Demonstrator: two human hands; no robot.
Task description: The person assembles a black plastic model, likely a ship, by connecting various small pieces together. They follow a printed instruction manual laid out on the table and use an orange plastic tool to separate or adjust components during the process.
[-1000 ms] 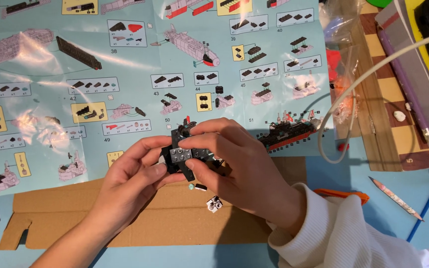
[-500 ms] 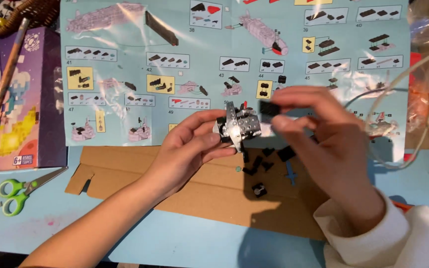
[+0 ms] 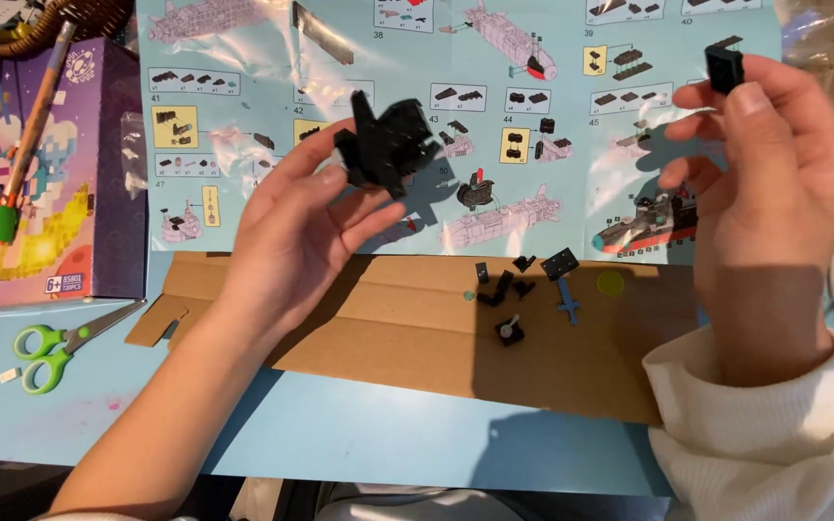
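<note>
Two hands are raised above the instruction sheet (image 3: 359, 116): your left hand (image 3: 296, 236) pinches a black brick assembly (image 3: 388, 145) between thumb and fingertips, while your right hand (image 3: 774, 183) pinches a small black brick (image 3: 725, 66) at its fingertips, well apart from the assembly. Below and between your fingers, loose black pieces (image 3: 518, 285) lie on the cardboard sheet (image 3: 417, 338). Left of your left fingers, green scissors (image 3: 50, 347) rest on the table (image 3: 359, 434) beside a purple box (image 3: 60, 193).
</note>
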